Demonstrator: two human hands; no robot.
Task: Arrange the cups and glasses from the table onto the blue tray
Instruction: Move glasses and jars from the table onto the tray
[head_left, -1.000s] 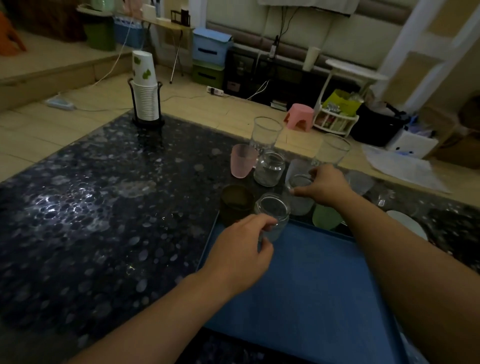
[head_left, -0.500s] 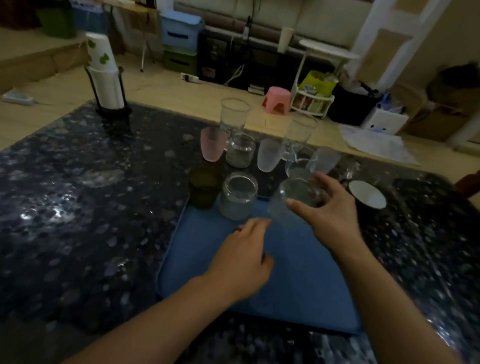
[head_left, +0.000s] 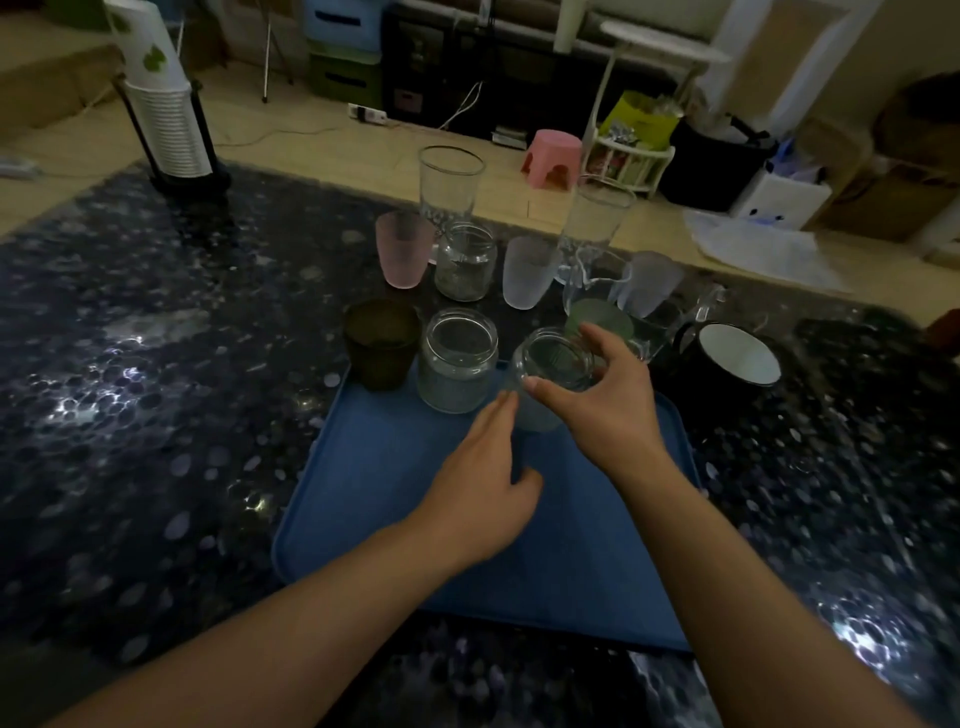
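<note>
The blue tray lies on the dark speckled table. A clear glass jar stands at the tray's far edge. My right hand grips a second clear jar by its rim, low over the tray beside the first jar. My left hand hovers over the tray with fingers loose, holding nothing. Beyond the tray stand a dark cup, a pink cup, another jar, a frosted cup, a green cup and two tall glasses.
A black mug with white inside and a clear glass pitcher stand right of the tray. A stack of paper cups in a black holder occupies the far left corner. Floor clutter and a pink stool lie beyond the table.
My left hand let go of the first jar on the tray and drew back. My right hand lifted the second jar from the table and brought it over the tray beside the first.
</note>
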